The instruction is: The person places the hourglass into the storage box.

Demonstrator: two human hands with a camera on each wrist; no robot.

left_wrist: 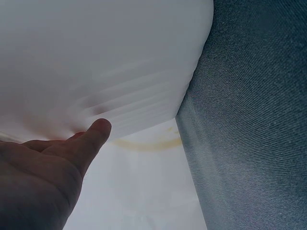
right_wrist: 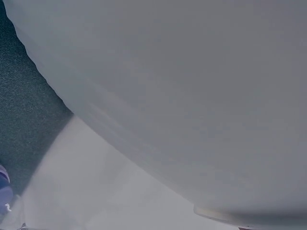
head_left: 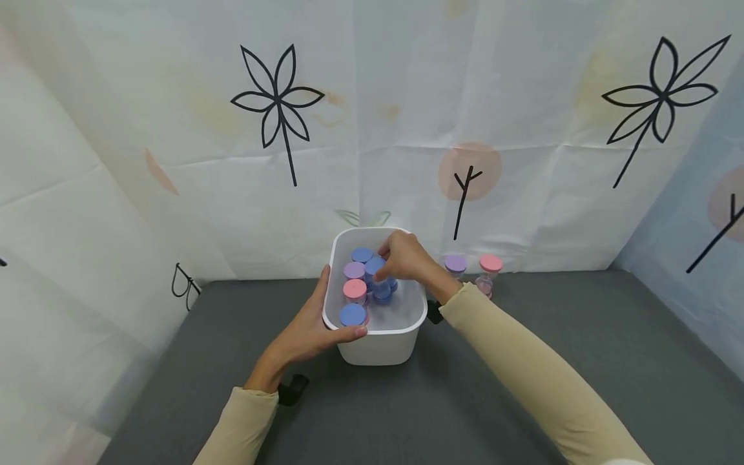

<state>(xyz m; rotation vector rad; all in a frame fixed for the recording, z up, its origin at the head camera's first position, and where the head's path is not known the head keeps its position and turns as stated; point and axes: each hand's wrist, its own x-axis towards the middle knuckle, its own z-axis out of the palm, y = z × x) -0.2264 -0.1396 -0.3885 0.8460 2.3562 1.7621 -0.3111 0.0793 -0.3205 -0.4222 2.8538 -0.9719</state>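
Observation:
A white plastic bin [head_left: 378, 349] stands on the dark table, with several sand timers in it. Their caps are blue, purple and pink, such as the pink-capped sand timer [head_left: 354, 290]. My left hand [head_left: 305, 329] lies spread around the bin's near left corner, thumb along the front rim and fingers against the left wall. In the left wrist view, its thumb [left_wrist: 93, 136] touches the outer wall. Reaching over the right rim, my right hand [head_left: 403, 258] pinches a blue-capped sand timer [head_left: 376, 266] inside the bin; the fingertips are partly hidden. The right wrist view shows mostly bin wall [right_wrist: 182, 96].
Outside the bin on the right stand a purple-capped sand timer [head_left: 456, 263], partly behind the right forearm, and a pink-capped one [head_left: 490, 263]. A white printed cloth [head_left: 395, 129] hangs behind the dark grey table [head_left: 581, 336].

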